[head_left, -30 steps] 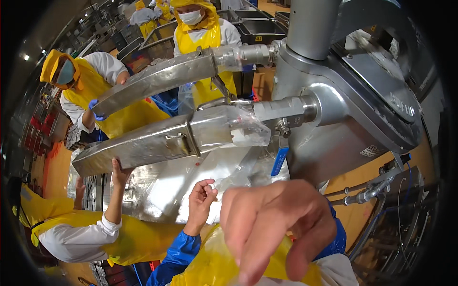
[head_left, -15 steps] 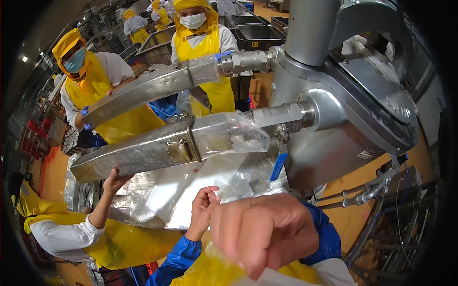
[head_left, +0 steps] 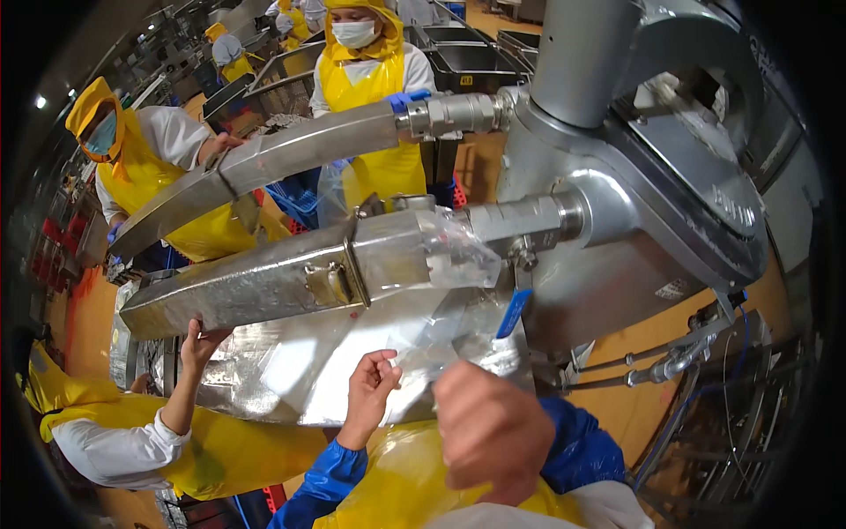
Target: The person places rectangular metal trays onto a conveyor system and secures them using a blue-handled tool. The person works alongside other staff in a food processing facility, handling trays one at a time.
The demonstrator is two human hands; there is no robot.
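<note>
My left hand (head_left: 368,398) is raised over the metal table (head_left: 291,370), its fingers loosely curled and thumb apart, with nothing visible in it. To its right, my right hand (head_left: 493,432) is a blurred fist; whatever it may hold is hidden. Ahead lies a long square metal tube (head_left: 238,286) with a latch, its right end inside a clear plastic sleeve (head_left: 441,251) that reaches a machine's outlet (head_left: 515,216). A co-worker's bare hand (head_left: 201,342) supports the tube's left end. Below the outlet hangs a blue valve handle (head_left: 515,313).
A large steel machine (head_left: 608,264) fills the right side. A second, curved metal tube (head_left: 291,145) meets its upper outlet (head_left: 458,115), handled by two co-workers in yellow aprons. Metal bins (head_left: 476,66) stand behind. Pipes (head_left: 634,375) run low at the right.
My right fist has drawn away from my left hand. The curved tube has shifted left with the left co-worker. The back co-worker's blue-gloved hand now shows at the upper outlet.
</note>
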